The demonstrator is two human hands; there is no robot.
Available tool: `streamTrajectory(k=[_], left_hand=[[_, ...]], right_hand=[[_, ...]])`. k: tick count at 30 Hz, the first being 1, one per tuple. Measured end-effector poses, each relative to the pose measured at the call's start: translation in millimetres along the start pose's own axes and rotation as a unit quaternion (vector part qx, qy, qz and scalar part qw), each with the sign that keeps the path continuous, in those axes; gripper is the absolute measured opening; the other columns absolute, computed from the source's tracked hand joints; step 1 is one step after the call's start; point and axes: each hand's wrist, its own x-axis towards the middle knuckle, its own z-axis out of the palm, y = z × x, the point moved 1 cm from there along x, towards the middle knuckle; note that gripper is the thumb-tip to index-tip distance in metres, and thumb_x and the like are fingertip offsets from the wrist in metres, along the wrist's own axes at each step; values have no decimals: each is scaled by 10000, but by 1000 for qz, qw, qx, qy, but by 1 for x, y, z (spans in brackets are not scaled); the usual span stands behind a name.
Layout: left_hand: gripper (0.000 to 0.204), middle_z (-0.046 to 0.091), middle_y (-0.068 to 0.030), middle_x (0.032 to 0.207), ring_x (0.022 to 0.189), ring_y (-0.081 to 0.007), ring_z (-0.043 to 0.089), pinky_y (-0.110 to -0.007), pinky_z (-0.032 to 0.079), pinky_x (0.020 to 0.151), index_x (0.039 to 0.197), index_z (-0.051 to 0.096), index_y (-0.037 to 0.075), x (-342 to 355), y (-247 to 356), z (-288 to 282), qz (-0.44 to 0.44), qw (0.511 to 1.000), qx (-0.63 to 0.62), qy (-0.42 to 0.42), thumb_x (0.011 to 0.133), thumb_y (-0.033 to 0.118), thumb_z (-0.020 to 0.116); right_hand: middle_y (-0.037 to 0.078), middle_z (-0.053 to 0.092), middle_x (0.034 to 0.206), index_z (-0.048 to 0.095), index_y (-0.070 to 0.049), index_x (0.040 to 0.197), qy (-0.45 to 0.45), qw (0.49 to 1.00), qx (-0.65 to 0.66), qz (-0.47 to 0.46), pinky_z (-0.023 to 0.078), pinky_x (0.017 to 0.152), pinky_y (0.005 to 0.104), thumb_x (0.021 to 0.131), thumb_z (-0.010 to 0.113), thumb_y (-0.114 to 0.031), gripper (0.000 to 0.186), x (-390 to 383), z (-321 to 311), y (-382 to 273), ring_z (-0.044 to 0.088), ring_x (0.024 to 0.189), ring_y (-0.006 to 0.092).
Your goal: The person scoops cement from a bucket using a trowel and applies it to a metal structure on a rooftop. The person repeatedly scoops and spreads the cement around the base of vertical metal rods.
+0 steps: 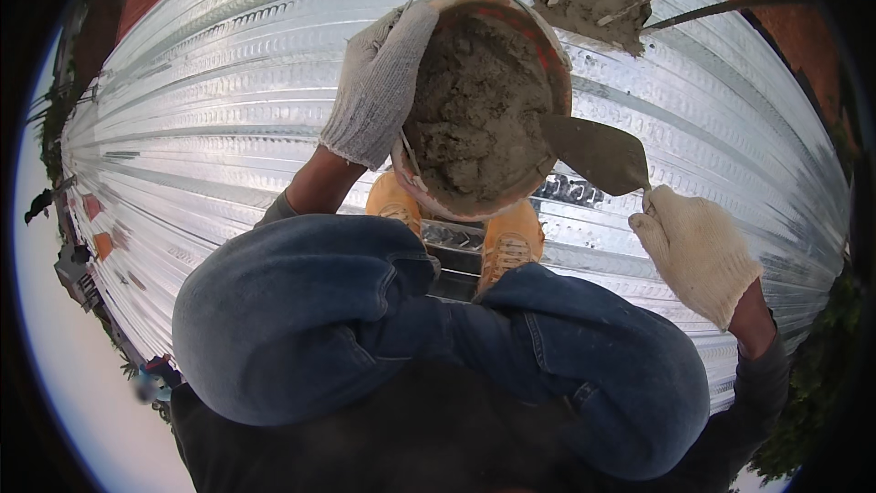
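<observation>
A round bucket (561,82) with a wire handle stands tilted in front of my knees, its inside largely filled with wet grey mortar (479,110). Gloved in white knit, my left hand (379,82) grips the bucket's left rim; the fingertips are partly hidden beyond the edge. My right hand (698,246), also gloved, is closed round the handle of a trowel (602,153), most of which the glove covers. The trowel's blade reaches over the bucket's right rim, its tip at the mortar.
Shiny ribbed metal sheeting (228,100) spreads all round. My tan shoes (513,242) rest on it below the bucket. Beyond, at the upper right, several steel bars (703,5) stick out by a mortar-covered block (593,0). Reddish surfaces (794,46) lie at the far right.
</observation>
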Motion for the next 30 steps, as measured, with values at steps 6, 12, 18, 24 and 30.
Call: streamTrajectory(k=[6, 12, 18, 24, 30], left_hand=[[522, 747, -59, 1121, 1028, -119, 660, -302, 571, 899, 1390, 756, -10, -5, -1, -5, 14, 1000, 13, -9, 1144, 442, 673], [523, 745, -62, 1122, 1023, -123, 659, -301, 566, 905, 1394, 754, -7, -6, 5, 11, 2, 1000, -22, 10, 1146, 446, 671], [531, 740, -60, 1128, 1036, -122, 654, -301, 560, 923, 1387, 755, -2, -9, 5, 17, 14, 1000, 2, -1, 1148, 464, 665], [561, 737, -70, 1183, 1094, -150, 661, -330, 564, 967, 1429, 734, 7, -8, 13, 14, -5, 1000, 7, -21, 1152, 488, 645], [542, 733, -70, 1159, 1057, -137, 662, -313, 575, 926, 1394, 743, -3, -4, 9, 13, 1, 1000, 5, -22, 1152, 474, 652]], right_hand=[[232, 698, 784, 684, -4, 1029, -5, 999, 35, -2, 554, 754, 549, 1102, 663, -358, 362, 1, -7, -3, 725, 791, 451], [224, 715, 792, 743, 12, 1015, -92, 985, 107, -101, 577, 781, 526, 1114, 624, -408, 447, 29, 15, -18, 746, 804, 424], [215, 719, 784, 745, 13, 1035, -71, 940, 273, -194, 586, 744, 488, 1141, 580, -400, 457, 48, 43, -33, 741, 718, 390], [137, 729, 821, 734, -53, 1009, 36, 979, 144, -137, 568, 690, 451, 1073, 718, -392, 346, 47, 27, -42, 732, 729, 308], [98, 678, 808, 714, -95, 1005, 256, 946, -98, -175, 547, 675, 471, 1016, 793, -397, 313, 50, 30, -31, 693, 714, 327]])
